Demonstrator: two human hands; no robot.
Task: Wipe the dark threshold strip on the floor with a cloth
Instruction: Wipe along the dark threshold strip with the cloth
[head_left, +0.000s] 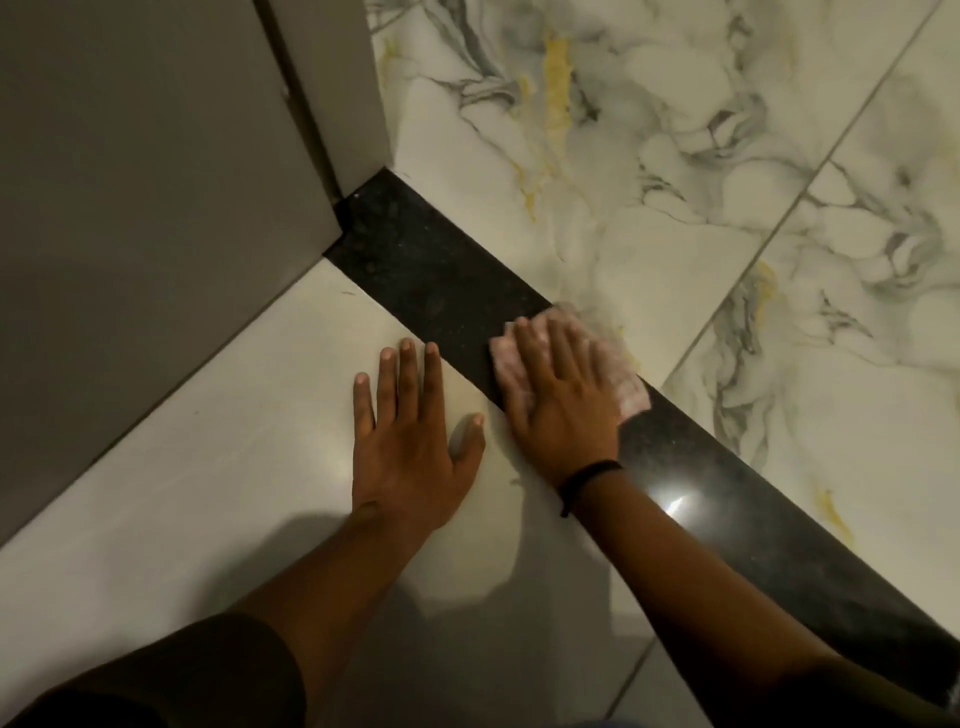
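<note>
Strip (431, 270) runs dark across the floor, from the foot of the door frame (332, 98) at its far end down toward my right, with plain pale tile (208, 467) on my side and veined marble tile (675, 182) on the other. My right hand (561, 395) lies flat on the cloth (631, 389), fingers spread and pressing down rather than gripping; nothing is curled into the palm. That cloth is a pale pink rag, sitting about midway along the strip, covering its full width and lapping a little over the marble-side edge. Its far edge looks blurred, so I judge I am in mid-stroke. My left hand (410, 441) is open and empty, palm down on the pale tile just beside the strip's near edge, propping my weight.

So the step in hand is the wiping itself. The part nearer me gleams under a light, while the stretch between the cloth and the door frame looks dusty and speckled, so I reckon that is what is left. Next, I should push the cloth along the strip toward the frame, keeping it flat and square to both edges, and work it into the corner where the strip meets the frame's foot. My left hand may need to shift forward along the tile to let me reach.
</note>
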